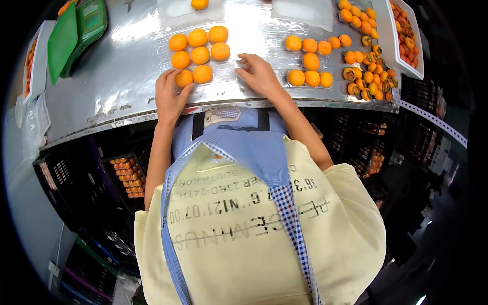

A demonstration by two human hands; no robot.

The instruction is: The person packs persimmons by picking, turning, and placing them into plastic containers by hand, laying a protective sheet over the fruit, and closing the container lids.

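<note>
Eight smooth, round orange persimmons [200,55] sat close together on what looked like thin clear plastic [218,72], on a shiny steel table [127,76] in front of the person. The left hand [170,94] was half curled, fingers and thumb touching the near-left persimmon [183,78]; how firmly they pressed could not be told. The right hand [262,76] was open with fingers loosely bent, just beside the group, with nothing visible in it. Judging by the layout, this group looked almost complete: two rows held three each, and the nearest held two, one short on its right. Farther right, a second, looser group of orange persimmons [311,61] looked less orderly, and a loose pile of orange persimmons [376,79] beyond it, near a white fruit-filled box [409,70], seemed not yet arranged.
</note>
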